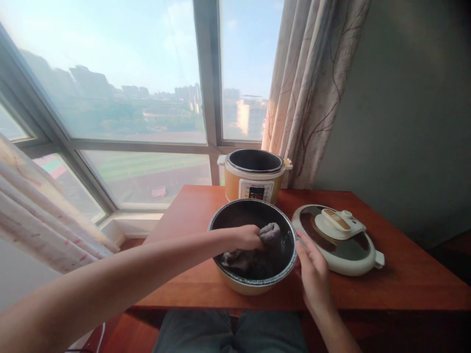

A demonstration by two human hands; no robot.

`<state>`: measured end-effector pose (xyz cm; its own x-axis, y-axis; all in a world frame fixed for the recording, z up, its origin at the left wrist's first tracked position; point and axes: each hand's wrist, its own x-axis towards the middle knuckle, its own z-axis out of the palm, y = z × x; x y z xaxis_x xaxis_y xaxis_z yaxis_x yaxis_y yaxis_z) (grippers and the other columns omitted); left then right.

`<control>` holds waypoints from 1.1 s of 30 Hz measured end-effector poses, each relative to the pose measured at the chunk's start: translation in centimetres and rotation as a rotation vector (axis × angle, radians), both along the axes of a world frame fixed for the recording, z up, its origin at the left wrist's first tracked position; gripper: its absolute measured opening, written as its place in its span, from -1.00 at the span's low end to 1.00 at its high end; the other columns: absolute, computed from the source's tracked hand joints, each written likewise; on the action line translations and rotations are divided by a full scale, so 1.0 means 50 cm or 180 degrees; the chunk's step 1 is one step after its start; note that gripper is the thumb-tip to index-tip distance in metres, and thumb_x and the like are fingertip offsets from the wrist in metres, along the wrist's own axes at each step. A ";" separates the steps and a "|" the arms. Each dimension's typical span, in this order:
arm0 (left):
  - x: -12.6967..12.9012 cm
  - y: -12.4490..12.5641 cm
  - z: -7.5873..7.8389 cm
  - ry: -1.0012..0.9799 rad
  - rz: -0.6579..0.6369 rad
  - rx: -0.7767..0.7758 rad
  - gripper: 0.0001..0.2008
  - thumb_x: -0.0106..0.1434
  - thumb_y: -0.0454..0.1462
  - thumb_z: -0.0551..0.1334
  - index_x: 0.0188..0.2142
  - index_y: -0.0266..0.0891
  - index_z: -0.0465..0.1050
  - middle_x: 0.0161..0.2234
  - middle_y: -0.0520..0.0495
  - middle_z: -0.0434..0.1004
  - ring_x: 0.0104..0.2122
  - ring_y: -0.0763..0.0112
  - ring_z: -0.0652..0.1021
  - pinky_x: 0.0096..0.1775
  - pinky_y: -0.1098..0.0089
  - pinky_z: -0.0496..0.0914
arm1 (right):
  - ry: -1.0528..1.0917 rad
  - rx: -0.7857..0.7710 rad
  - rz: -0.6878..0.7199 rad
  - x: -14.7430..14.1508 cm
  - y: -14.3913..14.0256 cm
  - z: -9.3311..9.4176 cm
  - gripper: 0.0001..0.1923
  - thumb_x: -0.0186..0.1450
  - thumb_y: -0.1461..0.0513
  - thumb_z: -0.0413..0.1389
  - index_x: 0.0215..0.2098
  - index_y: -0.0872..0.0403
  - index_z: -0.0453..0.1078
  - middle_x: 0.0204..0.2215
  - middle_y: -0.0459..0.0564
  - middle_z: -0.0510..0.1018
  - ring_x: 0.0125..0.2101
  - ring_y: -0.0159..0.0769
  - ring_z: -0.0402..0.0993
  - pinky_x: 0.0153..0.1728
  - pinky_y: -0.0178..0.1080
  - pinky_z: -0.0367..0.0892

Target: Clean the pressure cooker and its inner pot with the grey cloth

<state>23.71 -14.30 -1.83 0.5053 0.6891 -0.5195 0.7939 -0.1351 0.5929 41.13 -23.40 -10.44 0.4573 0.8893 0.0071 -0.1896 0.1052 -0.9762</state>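
Note:
A dark-lined inner pot (253, 290) with a gold outside stands near the front edge of the table. My left hand (250, 238) reaches inside it, closed on a grey cloth (270, 232). Part of the cloth bunches up above the fingers, and more greyish material lies lower in the pot, partly hidden by my forearm. On the right side, my right hand (311, 257) grips the pot's rim, fingers along the outer wall and thumb near the edge. Some of its fingertips are out of sight.
Right behind the pot sits the electric pressure cooker body (231, 184), its lid off. That lid (342, 262), white with a dark glass-like top, rests on the red-brown wooden table (401, 274) to the right. A large window and curtains (312, 98) stand beyond the table.

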 end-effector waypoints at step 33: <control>0.019 -0.067 0.042 0.0736 -0.2676 0.1290 -0.63 0.09 -0.35 0.21 -0.09 -0.36 0.57 -0.27 -0.31 0.66 -0.35 0.09 0.63 -0.45 0.32 0.37 | 0.0718 0.0016 0.0069 0.007 0.034 0.021 -0.47 0.07 0.05 0.34 0.00 0.01 0.55 -0.17 0.01 0.68 -0.23 -0.13 0.59 -0.27 -0.20 0.46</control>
<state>24.66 -17.63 0.28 0.8310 0.2974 -0.4701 0.4354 -0.8737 0.2170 41.50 -21.70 -9.42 0.4287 0.8991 -0.0888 -0.4053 0.1035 -0.9083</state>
